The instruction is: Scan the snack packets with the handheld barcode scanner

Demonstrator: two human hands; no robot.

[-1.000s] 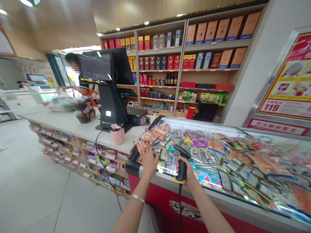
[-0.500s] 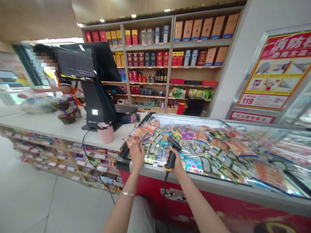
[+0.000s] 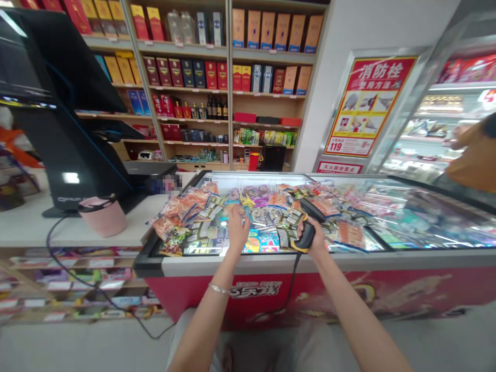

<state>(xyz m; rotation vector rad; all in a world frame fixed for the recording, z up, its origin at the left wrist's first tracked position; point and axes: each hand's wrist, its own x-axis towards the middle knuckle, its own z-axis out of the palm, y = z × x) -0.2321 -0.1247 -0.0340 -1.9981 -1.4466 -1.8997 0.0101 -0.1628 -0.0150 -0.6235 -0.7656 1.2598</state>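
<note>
My right hand (image 3: 318,238) grips a black and yellow barcode scanner (image 3: 307,235) by its handle, over snack packs on the glass top of a chest freezer (image 3: 217,264). The scanner's head points up and to the left, and its cable hangs down the freezer's red front. My left hand (image 3: 238,231) reaches over the middle of the packs with its fingers apart and nothing visible in it. Left of it lie orange-red snack packs (image 3: 180,206) and a green and yellow pack (image 3: 172,242). Between my hands are silver and green packs (image 3: 289,219) and blue ones.
A checkout screen (image 3: 50,98) and a pink cup (image 3: 103,216) stand on the white counter (image 3: 23,227) at left. A black cable (image 3: 89,284) loops below. Shelves of boxed bottles (image 3: 186,72) line the back. Another person (image 3: 475,155) is at the right edge.
My view has turned right. My left hand has left the orange-red packs at the left end and moved right. My right hand has carried the scanner right; the green and yellow pack now shows at left.
</note>
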